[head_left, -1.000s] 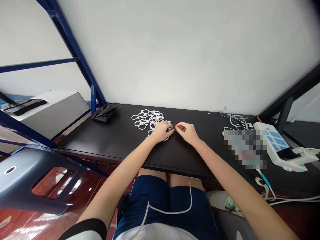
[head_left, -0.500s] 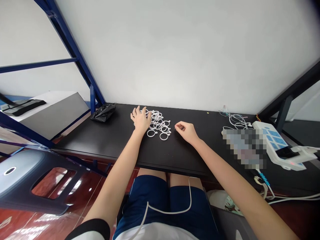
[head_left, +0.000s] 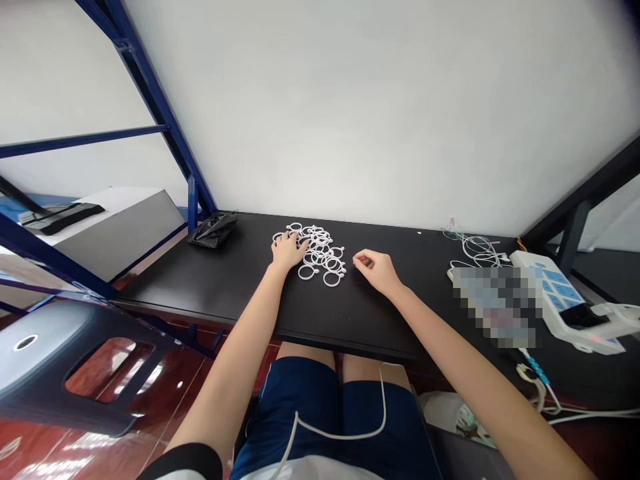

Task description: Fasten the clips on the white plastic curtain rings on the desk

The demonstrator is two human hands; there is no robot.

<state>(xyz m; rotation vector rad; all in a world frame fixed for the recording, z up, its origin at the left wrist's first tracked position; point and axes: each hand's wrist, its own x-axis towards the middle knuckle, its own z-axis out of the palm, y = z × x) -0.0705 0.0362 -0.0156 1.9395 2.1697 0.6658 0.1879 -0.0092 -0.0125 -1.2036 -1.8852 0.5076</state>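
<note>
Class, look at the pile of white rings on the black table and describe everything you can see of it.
The pile of white rings is a loose heap of thin hoops, plastic by the look, several with a small knob on the rim. They lie flat and overlapping on the black table, near its far edge by the wall. The left hand rests on the pile's left side, fingers among the rings. The right hand lies just right of it, apart from it.

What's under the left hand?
The left hand lies on the near-left edge of the pile of white rings on the black table. Rings beneath the palm are covered.
</note>
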